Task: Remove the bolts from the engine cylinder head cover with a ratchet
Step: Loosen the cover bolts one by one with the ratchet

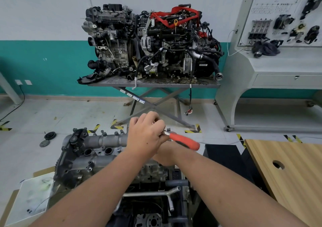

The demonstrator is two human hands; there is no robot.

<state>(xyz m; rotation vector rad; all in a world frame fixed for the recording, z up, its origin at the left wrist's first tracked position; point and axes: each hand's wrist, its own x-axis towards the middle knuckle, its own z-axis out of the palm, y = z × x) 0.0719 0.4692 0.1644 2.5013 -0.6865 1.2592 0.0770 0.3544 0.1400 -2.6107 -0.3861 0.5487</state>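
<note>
Gripping the ratchet near its head with my left hand, fingers curled round the metal neck just where the red handle begins, I am holding it above the far side of the cover. The handle is sticking out to the right of my grip, tilting down and away from it. My right hand is lying under my left wrist, mostly hidden by it; I cannot tell whether its fingers are curled or holding anything. The ratchet's head and whatever it is sitting on are hidden beneath my left fingers. To the left of my grip the cover is stretching away, with several bolts standing up along its far edge and two round holes opening on its near side. Below my forearms a bent metal pipe is crossing the engine. To the right of the grip a wooden board with a hole in it is lying. Beyond my hands, two engines are sitting on a folding stand against the wall
</note>
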